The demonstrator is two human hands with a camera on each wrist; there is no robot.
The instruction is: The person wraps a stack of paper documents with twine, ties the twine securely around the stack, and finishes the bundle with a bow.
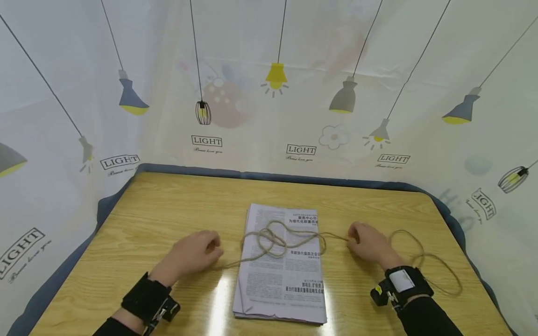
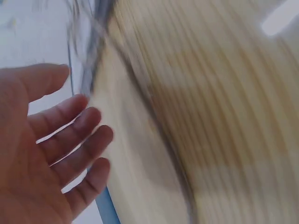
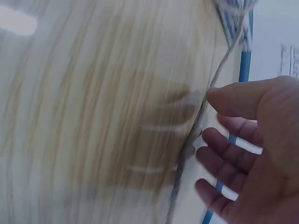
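Note:
A folded stack of newspaper [image 1: 269, 289] lies on the wooden table, between the two hands in the head view. Thin tan twine [image 1: 286, 245] runs across it in loose, crossing loops. To the left of the stack is my left hand [image 1: 193, 252], its fingers loosely bent; in the left wrist view the twine [image 2: 154, 114] passes beyond the fingertips, apart from them. My right hand [image 1: 370, 242] is on the other side, by the twine's right-hand stretch. In the right wrist view its thumb tip overlaps the twine [image 3: 176, 186], while the other fingers spread loosely.
More twine [image 1: 445, 266] curves over the table [image 1: 176, 200] beside the right wrist. Dark straps with small cameras [image 1: 380, 295] sit on both wrists. A white sheet printed with lamps [image 1: 252, 154] surrounds the table, with a dark blue border [image 1: 294, 176] along the table's edge.

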